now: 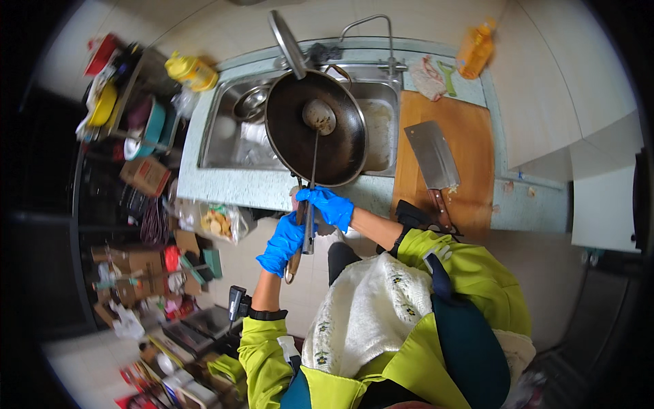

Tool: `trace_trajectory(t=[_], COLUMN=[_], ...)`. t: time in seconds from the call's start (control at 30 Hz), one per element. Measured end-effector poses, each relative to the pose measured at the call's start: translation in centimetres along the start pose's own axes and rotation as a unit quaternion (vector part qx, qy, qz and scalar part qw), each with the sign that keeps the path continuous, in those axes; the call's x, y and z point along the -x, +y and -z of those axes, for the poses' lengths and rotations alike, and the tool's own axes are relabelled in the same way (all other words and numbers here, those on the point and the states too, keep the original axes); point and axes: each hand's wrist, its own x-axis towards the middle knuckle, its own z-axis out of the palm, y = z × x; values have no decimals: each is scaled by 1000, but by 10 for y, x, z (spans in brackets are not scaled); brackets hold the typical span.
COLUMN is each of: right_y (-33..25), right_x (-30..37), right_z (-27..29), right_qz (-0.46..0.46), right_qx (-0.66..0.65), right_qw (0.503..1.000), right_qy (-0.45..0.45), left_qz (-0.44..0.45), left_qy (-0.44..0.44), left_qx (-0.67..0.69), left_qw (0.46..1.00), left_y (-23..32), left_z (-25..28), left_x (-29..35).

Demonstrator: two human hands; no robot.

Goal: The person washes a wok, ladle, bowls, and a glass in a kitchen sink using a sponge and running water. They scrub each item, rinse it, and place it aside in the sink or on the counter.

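Blue gloves cover both of my hands. My left hand [285,238] is wrapped round the long handle of a dark wok [286,143], which is held over the sink [228,153]. Close beside it, my right hand [329,206] grips the handle of a metal ladle [319,117]. The ladle's round head rests against the wok's inner surface, with brownish bits in its bowl. The wok's handle and the ladle's handle run side by side between my hands, so the exact finger contact is partly hidden.
A cleaver [430,153] lies on the wooden cutting board [470,129] at right. Behind the wok stand a tilted lid [287,44] and the faucet [390,41]. Metal bowls [252,102] sit in the sink. A yellow bottle [192,72] and an orange bottle [475,51] flank it.
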Motion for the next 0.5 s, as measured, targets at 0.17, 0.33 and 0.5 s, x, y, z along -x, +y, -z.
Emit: trace_trajectory(t=[0.17, 0.33, 0.5], right_y=[7, 14, 21], right_x=[-61, -123, -150], right_z=[5, 8, 5], right_qz=[173, 133, 91], right_qx=[-53, -93, -136], right_qw=[983, 978, 962], right_qy=[30, 132, 219], left_qz=[-58, -298, -296], left_qy=[-77, -113, -183], left_qx=[-199, -352, -443], left_qw=[975, 880, 826], left_y=[5, -1, -17], left_z=[75, 137, 167], left_x=[-71, -145, -203])
